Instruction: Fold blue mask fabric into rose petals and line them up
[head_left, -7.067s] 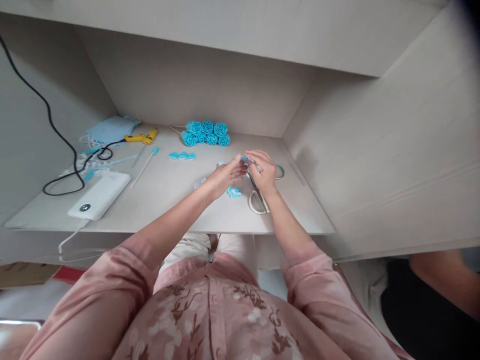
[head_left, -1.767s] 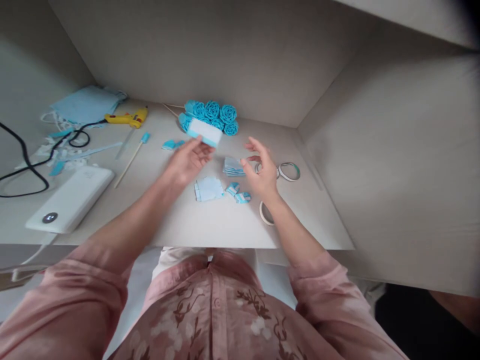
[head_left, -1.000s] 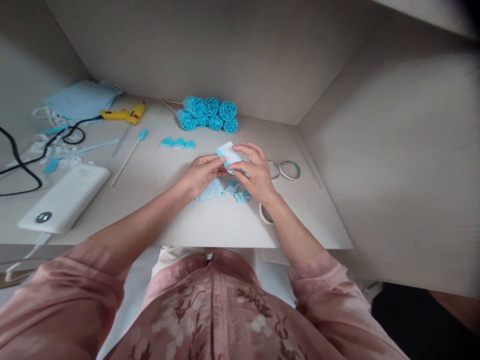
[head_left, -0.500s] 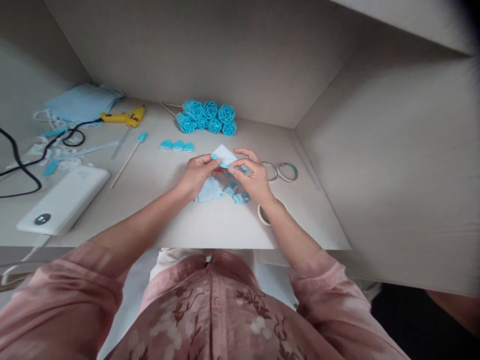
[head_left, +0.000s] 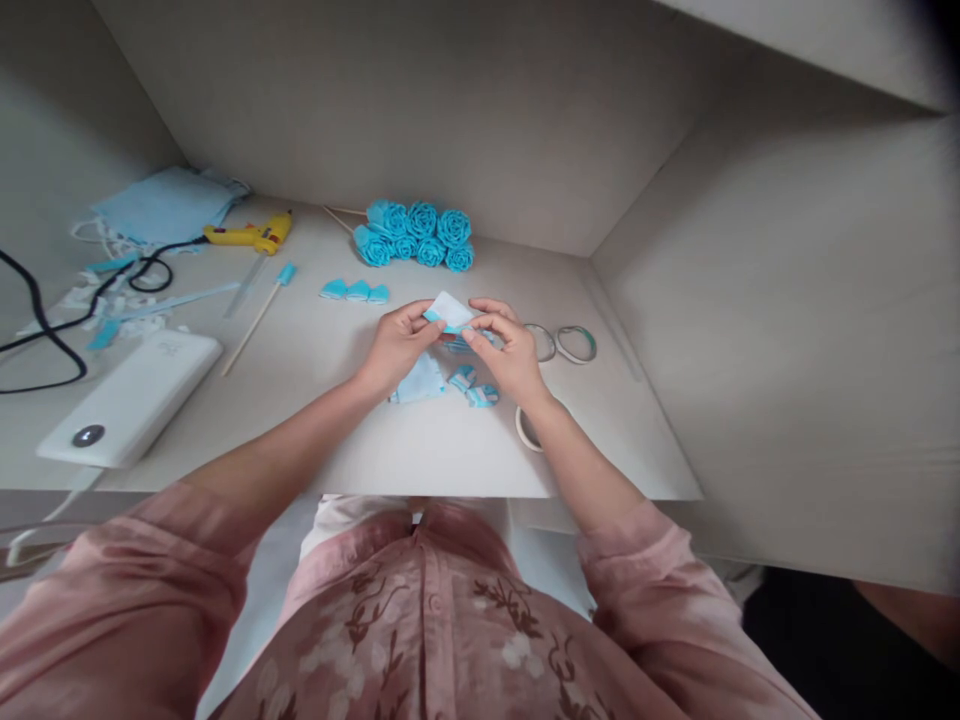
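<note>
A small white fabric piece with a folded blue edge (head_left: 452, 309) is pinched between my two hands above the table. My left hand (head_left: 400, 345) grips its left corner between thumb and fingers. On the other side, my right hand (head_left: 508, 350) has thumb and fingertips closed on the blue edge. Below them lie a pale blue fabric square (head_left: 420, 382) and some small folded blue-and-white pieces (head_left: 480, 395). Further pale blue pieces, partly hidden by my right hand, lie under the held one. Three blue petal-like pieces (head_left: 356, 291) sit in a row to the left.
Blue fabric roses (head_left: 422, 235) lie at the back. Leftward are a yellow glue gun (head_left: 259, 234), a blue-tipped stick (head_left: 259, 320), a white power bank (head_left: 135, 400), a black cable (head_left: 67, 328) and stacked pale blue masks (head_left: 165, 208). Scissors (head_left: 576, 345) and a tape roll (head_left: 525, 430) are rightward.
The fabric piece stays in both hands and has tilted slightly, its top corner now lower. My fingers have shifted a little along the blue edge.
</note>
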